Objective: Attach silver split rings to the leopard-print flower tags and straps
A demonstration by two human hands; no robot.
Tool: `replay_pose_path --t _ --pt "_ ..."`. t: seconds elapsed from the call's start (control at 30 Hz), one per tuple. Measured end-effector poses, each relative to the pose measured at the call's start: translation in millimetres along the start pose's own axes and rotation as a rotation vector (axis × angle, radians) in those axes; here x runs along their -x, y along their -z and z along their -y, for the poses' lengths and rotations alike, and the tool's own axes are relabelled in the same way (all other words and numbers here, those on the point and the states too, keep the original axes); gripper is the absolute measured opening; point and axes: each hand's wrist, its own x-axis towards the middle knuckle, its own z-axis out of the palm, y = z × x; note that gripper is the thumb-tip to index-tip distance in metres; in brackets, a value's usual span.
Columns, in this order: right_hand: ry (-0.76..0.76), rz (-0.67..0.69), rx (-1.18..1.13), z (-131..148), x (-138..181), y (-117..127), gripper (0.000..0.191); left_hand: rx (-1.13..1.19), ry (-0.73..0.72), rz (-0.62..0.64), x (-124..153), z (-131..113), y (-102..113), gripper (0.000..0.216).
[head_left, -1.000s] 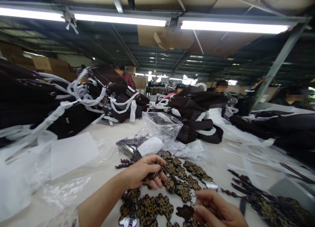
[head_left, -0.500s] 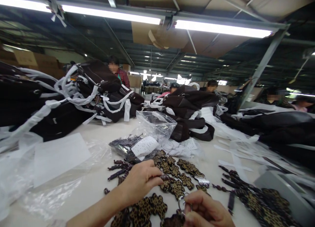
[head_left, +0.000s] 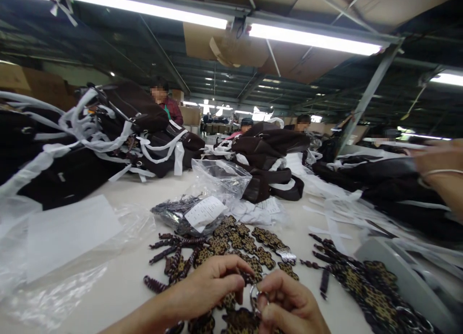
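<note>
My right hand (head_left: 289,302) pinches a silver metal key ring (head_left: 254,298) between thumb and fingers, low in the middle of the view. Close on its left, my left hand (head_left: 217,278) is curled with its fingertips on a dark braided cord (head_left: 248,278) right by the ring. Leopard-print flower-shaped pieces (head_left: 265,257) lie behind both hands, and another leopard-print piece (head_left: 240,319) sits just under the ring. Dark braided tassels (head_left: 177,261) spread beyond my left wrist. What my left palm covers is hidden.
A clear bag of dark cords (head_left: 173,211) with a white label (head_left: 205,213) lies behind the pieces. At right, finished leopard charms (head_left: 365,285) rest against a grey bin (head_left: 415,276). Dark bags (head_left: 260,153) are heaped behind. Another person's arm (head_left: 443,172) reaches in at right.
My left hand has come down and right to the key ring, bringing a dark cord close to it. My right hand keeps the ring. Another person's arm has appeared at the right edge.
</note>
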Motion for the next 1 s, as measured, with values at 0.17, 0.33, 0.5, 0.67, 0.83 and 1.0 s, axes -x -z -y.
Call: replay_pose_path --t 0.17,0.33,0.5,0.67,0.83,1.0 --pt "0.01 0.042 0.007 -2.7 -3.2 -1.2 0.022 -0.035 -0.033 -0.02 -3.5 5.2 -1.8 0.018" --pt "0.002 0.06 0.027 -11.0 -6.8 0.5 0.031 0.055 -0.01 -0.024 -4.4 9.6 -1.8 0.019" --pt "0.031 0.024 0.043 -15.2 -9.1 1.5 0.035 -0.005 -0.046 -0.016 -1.7 10.9 -0.2 0.02" --pt "-0.019 0.014 0.056 -17.6 -11.2 5.1 0.04 -0.272 -0.161 -0.032 3.5 6.2 4.8 0.022" --pt "-0.03 -0.013 0.058 -22.3 -14.4 2.9 0.041 -0.47 -0.302 0.003 7.9 0.2 7.9 0.023" --pt "0.152 -0.209 0.124 -21.7 -17.1 10.6 0.039 -0.336 -0.255 0.073 6.4 2.0 5.8 0.028"
